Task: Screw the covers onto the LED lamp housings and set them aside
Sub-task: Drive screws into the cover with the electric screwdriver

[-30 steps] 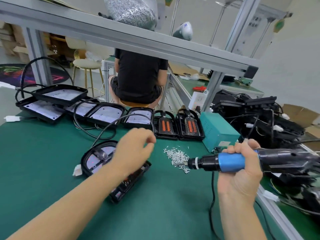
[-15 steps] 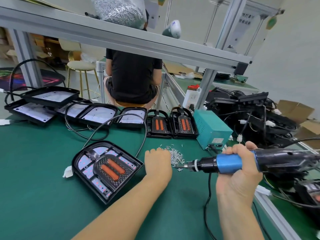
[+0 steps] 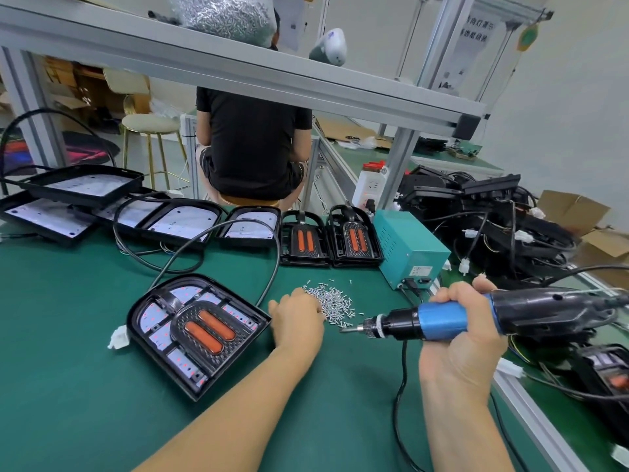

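My left hand point(image 3: 296, 321) reaches forward, palm down with knuckles up, fingers hidden beyond it, while my right hand point(image 3: 464, 330) is curled tight in a grip, forearm raised.

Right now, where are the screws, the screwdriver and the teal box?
screws point(image 3: 332, 301): head view, middle of the loose pile.
screwdriver point(image 3: 439, 316): head view, blue grip section.
teal box point(image 3: 413, 248): head view, top face.

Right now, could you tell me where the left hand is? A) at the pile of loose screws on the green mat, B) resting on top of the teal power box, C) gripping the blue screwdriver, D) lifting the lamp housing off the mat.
A: the left hand reaches into the pile of screws, while the right hand grips the electric screwdriver.
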A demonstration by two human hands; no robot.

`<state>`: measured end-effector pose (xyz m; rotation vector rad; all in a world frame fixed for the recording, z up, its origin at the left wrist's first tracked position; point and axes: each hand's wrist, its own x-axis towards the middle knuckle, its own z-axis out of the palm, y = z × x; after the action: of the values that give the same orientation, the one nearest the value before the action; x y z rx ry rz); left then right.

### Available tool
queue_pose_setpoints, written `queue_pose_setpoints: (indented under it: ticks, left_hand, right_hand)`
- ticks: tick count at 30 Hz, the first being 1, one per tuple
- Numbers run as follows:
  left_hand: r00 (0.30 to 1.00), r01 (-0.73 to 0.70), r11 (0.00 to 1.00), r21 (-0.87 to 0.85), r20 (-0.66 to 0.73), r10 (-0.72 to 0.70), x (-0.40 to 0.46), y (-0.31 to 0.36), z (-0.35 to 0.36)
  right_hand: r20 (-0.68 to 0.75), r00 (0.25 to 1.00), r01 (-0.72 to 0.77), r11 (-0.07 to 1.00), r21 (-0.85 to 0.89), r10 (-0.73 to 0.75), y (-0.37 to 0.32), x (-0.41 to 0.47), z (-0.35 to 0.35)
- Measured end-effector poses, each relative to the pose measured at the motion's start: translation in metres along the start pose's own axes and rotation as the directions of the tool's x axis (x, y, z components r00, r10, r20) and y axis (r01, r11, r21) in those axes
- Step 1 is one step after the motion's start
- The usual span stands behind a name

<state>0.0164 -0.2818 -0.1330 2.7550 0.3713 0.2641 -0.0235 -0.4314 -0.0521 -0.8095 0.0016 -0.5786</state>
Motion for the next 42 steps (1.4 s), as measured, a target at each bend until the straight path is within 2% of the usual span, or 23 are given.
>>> queue_pose_setpoints:
  ticks: [6, 9, 12, 17, 22, 28, 34, 42]
  left_hand:
    - [0.999, 0.018, 0.995, -0.102, -0.027, -0.021, -0.002, 0.001, 0.001]
    - [0.998, -0.021, 0.988, -0.155, -0.055, 0.013, -0.008, 0.002, -0.003]
    - [0.995, -0.066, 0.942, -0.33, -0.089, 0.038, -0.017, 0.007, -0.015]
    - [0.992, -0.087, 0.768, -0.634, -0.123, 0.01, -0.023, 0.015, -0.046]
    - [0.997, -0.062, 0.586, -0.808, -0.073, 0.005, -0.02, -0.005, -0.077]
    - [0.999, -0.039, 0.506, -0.861, -0.025, 0.035, -0.024, -0.056, -0.105]
    - [0.99, 0.137, 0.198, -0.971, 0.139, -0.004, -0.036, -0.096, -0.117]
    - [0.985, 0.171, -0.05, -0.984, 0.172, -0.026, -0.04, -0.121, -0.124]
  right_hand:
    - [0.004, 1.0, -0.014, 1.0, 0.002, 0.014, 0.0, 0.0, 0.002]
    - [0.011, 1.0, 0.002, 1.0, 0.009, -0.002, -0.003, 0.0, 0.004]
    - [0.016, 1.0, -0.002, 0.999, 0.043, 0.001, -0.008, 0.001, 0.007]
    - [0.013, 0.999, -0.034, 0.993, 0.111, 0.033, -0.014, 0.0, 0.014]
    - [0.057, 0.996, -0.078, 0.977, 0.198, 0.068, -0.017, -0.005, 0.024]
    - [0.183, 0.975, -0.181, 0.933, 0.31, 0.128, -0.014, -0.014, 0.035]
    - [0.252, 0.956, -0.232, 0.918, 0.323, 0.153, -0.008, -0.028, 0.062]
    - [0.309, 0.932, -0.284, 0.909, 0.305, 0.188, 0.008, -0.047, 0.093]
